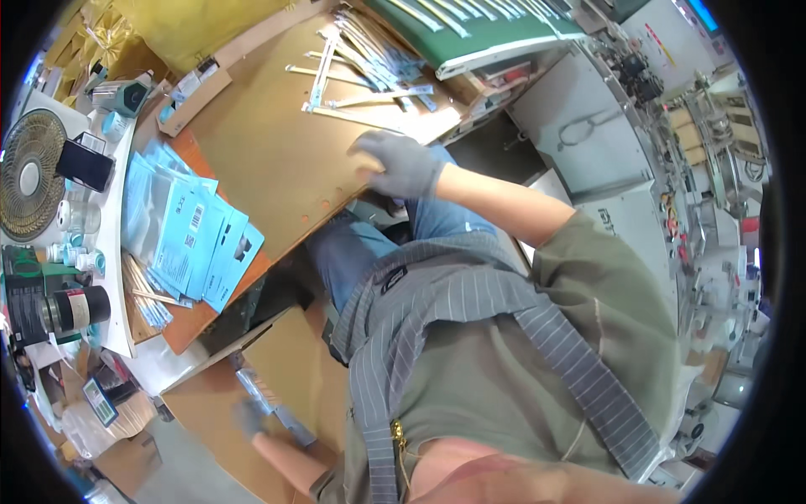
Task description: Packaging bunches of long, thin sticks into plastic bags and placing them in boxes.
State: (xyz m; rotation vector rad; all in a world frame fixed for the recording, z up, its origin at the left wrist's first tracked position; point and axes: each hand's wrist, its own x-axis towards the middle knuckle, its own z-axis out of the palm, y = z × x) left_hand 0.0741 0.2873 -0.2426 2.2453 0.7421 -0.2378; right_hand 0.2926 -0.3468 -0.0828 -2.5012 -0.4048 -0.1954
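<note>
The brown-topped bench (260, 160) spreads out in front of a seated person in a striped apron (445, 290), and both hands wear grey gloves. The right hand (401, 165) is over the bench's near edge, toward its right end, with the fingers bent; the blur hides whether they are together or apart, and I cannot tell whether they hold anything. The left hand (248, 417) is well below the bench's near edge, beside a long, narrow wrapped piece (267, 398) that lies slantwise in an open cardboard box (206, 424); that hand is blurred too, so I cannot tell whether it is clamped on the piece or merely next to it. On the far part of the bench, a loose pile of slim wrapped sticks (369, 59) lies crisscrossed, several of them crossing one another at steep angles. At the bench's left end, blue and clear packets (189, 231) overlap in a fanned stack, with a bunch of thin sticks (149, 290) just beside them on the near side. Past that left end are a round fan (32, 168), a dark phone (84, 164) and a dark jar (80, 311). Beyond the bench's far right corner is a green surface (470, 38) carrying a row of pale strips (470, 10).
</note>
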